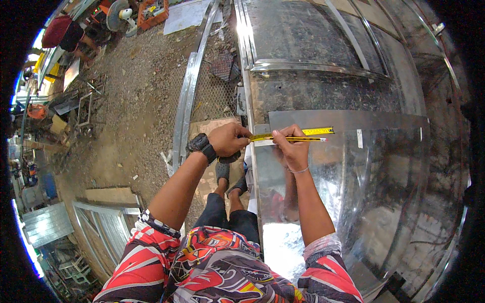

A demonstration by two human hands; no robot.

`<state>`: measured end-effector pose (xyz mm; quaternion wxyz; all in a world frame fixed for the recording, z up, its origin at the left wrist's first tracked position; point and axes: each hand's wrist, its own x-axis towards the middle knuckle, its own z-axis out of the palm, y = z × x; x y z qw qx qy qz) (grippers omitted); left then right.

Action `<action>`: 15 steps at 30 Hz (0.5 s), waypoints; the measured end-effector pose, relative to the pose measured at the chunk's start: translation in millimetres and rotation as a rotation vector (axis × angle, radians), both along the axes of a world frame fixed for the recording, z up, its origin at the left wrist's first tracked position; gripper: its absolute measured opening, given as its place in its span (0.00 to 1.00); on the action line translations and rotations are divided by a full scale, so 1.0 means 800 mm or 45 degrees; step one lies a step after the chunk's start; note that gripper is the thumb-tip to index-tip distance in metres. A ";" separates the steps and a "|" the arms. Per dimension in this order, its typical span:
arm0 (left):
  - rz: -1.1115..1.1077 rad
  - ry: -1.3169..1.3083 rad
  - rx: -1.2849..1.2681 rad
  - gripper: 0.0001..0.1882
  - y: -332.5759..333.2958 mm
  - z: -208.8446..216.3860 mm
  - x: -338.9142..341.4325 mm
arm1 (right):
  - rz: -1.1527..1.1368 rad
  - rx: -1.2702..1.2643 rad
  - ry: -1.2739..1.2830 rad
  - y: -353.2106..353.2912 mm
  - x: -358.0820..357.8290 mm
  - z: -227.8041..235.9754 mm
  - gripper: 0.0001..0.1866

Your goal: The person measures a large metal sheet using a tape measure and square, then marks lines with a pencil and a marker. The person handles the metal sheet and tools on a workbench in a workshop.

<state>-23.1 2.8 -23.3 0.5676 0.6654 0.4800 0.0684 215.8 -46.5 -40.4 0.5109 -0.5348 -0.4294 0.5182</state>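
A yellow tape measure [318, 131] stretches across a shiny metal sheet [333, 166], its blade running from my left hand past the right one. My left hand [230, 138], with a black watch on its wrist, pinches the blade at the sheet's left edge. Something dark below that palm is mostly hidden. In my right hand [293, 144] is a yellow and black pencil [316, 139], its far end pointing right; this hand rests on the sheet beside the blade.
Metal frames [318, 65] lie on the table's far part. Left of the table stand metal strips [185, 106] and wire mesh [209, 96] over gravel ground. Far left are a fan [118, 15], an orange crate [152, 14] and another person [76, 38].
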 end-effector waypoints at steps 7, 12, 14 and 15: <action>0.124 -0.003 -0.061 0.21 -0.014 0.031 -0.016 | -0.352 0.230 -0.150 -0.028 0.040 0.043 0.14; 0.396 -0.126 0.134 0.33 -0.096 0.018 -0.066 | -0.716 0.081 0.073 -0.131 0.082 0.126 0.26; 0.453 -0.009 -0.107 0.38 -0.131 0.024 -0.077 | -0.829 0.036 -0.068 -0.183 0.087 0.135 0.26; 0.368 0.053 -0.042 0.41 -0.147 0.032 -0.072 | -0.884 -0.001 -0.112 -0.215 0.088 0.130 0.27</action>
